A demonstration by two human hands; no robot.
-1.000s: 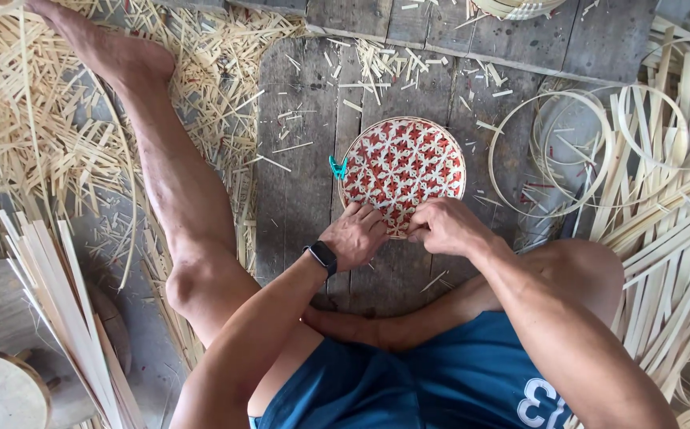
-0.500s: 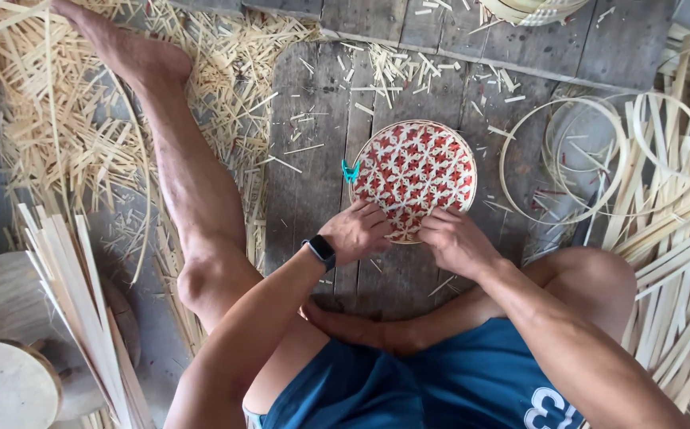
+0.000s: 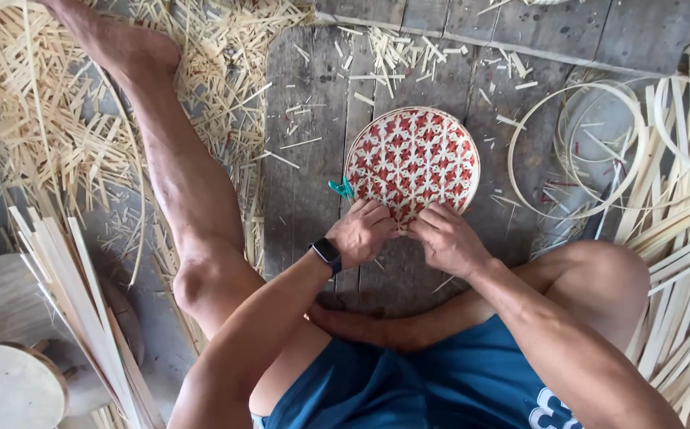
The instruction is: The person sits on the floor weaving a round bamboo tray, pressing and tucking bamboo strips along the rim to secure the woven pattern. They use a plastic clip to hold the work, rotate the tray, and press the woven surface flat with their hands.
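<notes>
My left hand (image 3: 363, 232) and right hand (image 3: 445, 237) met at the near rim of the round woven tray (image 3: 412, 161), fingers curled and pinching its edge. The tray, red and pale in a star pattern, lay flat on the grey plank floor (image 3: 305, 159). A green clip (image 3: 340, 189) sat on its left rim. Bamboo hoops (image 3: 575, 151) lay to the right, loose strips (image 3: 67, 294) to the left.

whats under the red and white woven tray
The tray lies on grey wooden boards strewn with pale slivers. Both hands, left and right, cover its near rim; anything directly beneath stays hidden.
</notes>
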